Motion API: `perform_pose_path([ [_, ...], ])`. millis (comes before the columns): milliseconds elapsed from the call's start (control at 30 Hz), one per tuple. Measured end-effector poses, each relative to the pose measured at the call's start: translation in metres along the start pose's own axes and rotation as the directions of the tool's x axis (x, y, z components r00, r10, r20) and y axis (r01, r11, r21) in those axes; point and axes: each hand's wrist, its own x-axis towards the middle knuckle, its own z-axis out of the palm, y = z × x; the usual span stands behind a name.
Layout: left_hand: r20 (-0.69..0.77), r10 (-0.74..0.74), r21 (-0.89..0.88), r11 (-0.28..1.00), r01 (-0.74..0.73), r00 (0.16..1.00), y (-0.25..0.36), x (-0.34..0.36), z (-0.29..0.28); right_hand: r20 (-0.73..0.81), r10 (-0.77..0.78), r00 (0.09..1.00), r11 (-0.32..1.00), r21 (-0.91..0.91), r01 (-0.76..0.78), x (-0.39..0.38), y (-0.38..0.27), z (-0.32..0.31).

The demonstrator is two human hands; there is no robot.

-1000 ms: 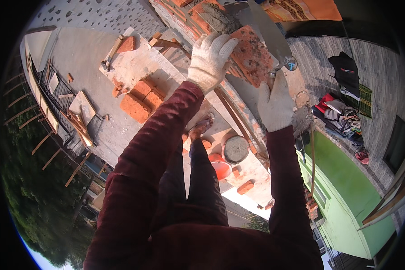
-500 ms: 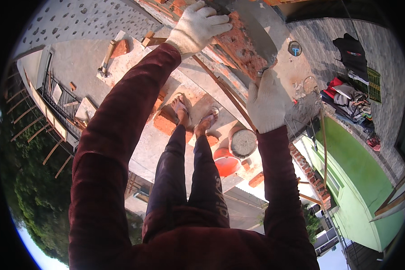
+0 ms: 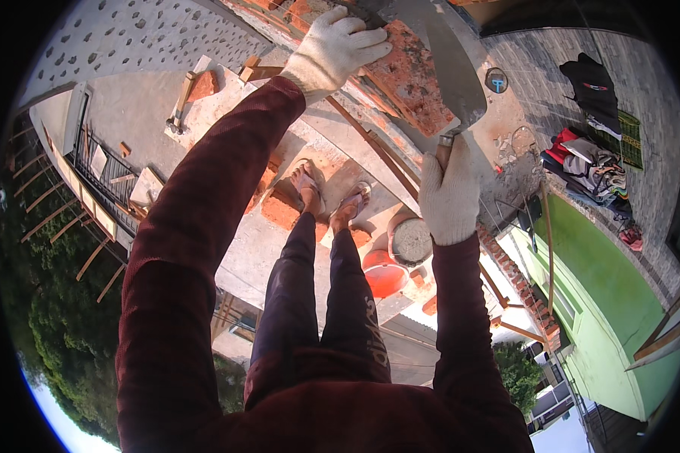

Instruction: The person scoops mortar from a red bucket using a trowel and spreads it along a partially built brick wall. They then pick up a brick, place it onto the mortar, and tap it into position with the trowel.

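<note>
My left hand, in a white knit glove, lies over the near side of a brick wall. Its fingers are stretched and a little apart, and their tips touch a mottled red brick on the wall's top. In my right hand, also gloved, is the wooden handle of a trowel. The trowel's broad grey blade is beside the brick's right side, partly over its edge. Whether blade and brick touch, I cannot tell.
Below, my sandalled feet stand near loose bricks. A bucket of grey mortar and an orange bucket are close by. A hammer lies at the left on a board. Clothes are piled at the right.
My right hand has drawn the trowel slightly down and to the right, showing more of its blade and handle. My left hand has stayed on the brick.
</note>
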Motion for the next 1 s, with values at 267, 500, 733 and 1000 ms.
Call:
perform_pose_path([
  [267,0.26,0.164,0.065,0.98,-0.186,0.952,-0.039,0.021,-0.038,0.733,0.088,0.675,0.901,0.231,-0.368,-0.056,0.002,-0.057],
  [500,0.294,0.27,0.005,0.959,-0.284,0.917,-0.042,0.042,-0.058,0.796,0.015,0.605,0.79,0.362,-0.495,0.011,0.014,-0.002],
  [733,0.45,0.21,0.036,0.967,-0.252,0.868,-0.032,0.045,-0.06,0.857,0.095,0.506,0.657,0.328,-0.678,0.01,-0.006,0.004],
  [1000,0.333,0.221,0.072,0.963,-0.258,0.917,-0.029,0.042,-0.058,0.747,0.022,0.664,0.748,0.429,-0.507,-0.007,0.019,0.021],
])
